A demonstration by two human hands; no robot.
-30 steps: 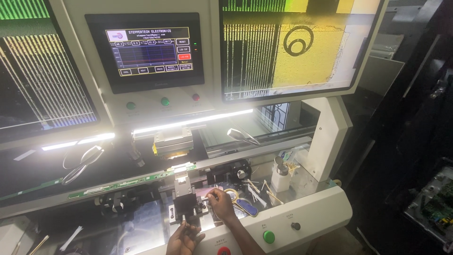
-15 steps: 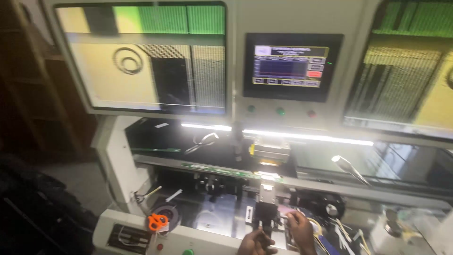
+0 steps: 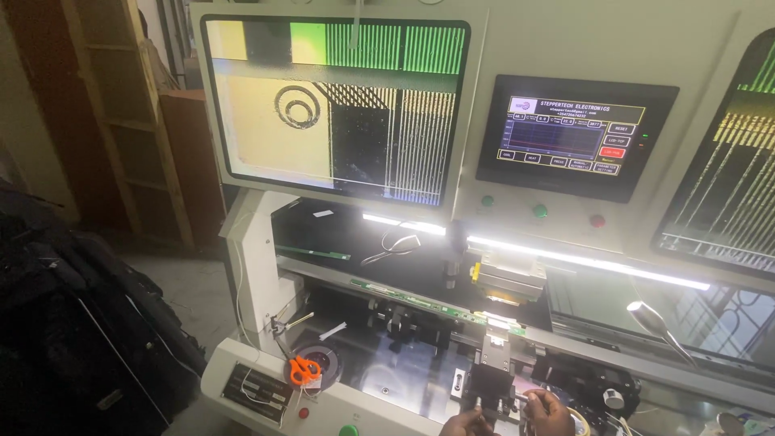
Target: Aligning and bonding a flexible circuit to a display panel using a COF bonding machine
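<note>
Both hands sit at the bottom edge of the head view, partly cut off. My left hand [image 3: 466, 421] has its fingertips closed on the lower left of a black fixture block [image 3: 492, 381] on the machine's bed. My right hand [image 3: 550, 408] pinches a small silver knob [image 3: 521, 396] on the block's right side. A thin green strip board [image 3: 428, 304] runs along the rail just above the block, under a bright light bar [image 3: 565, 258].
A large monitor [image 3: 331, 105] shows magnified lines and a ring; a touch panel [image 3: 569, 137] with coloured buttons below sits to its right. Orange scissors [image 3: 303, 370] lie on the front ledge. A black bag [image 3: 81, 339] and wooden shelves [image 3: 121, 121] stand at left.
The view has swung to the left, bringing the left monitor, shelves and bag into sight. Both hands stay at the black fixture block.
</note>
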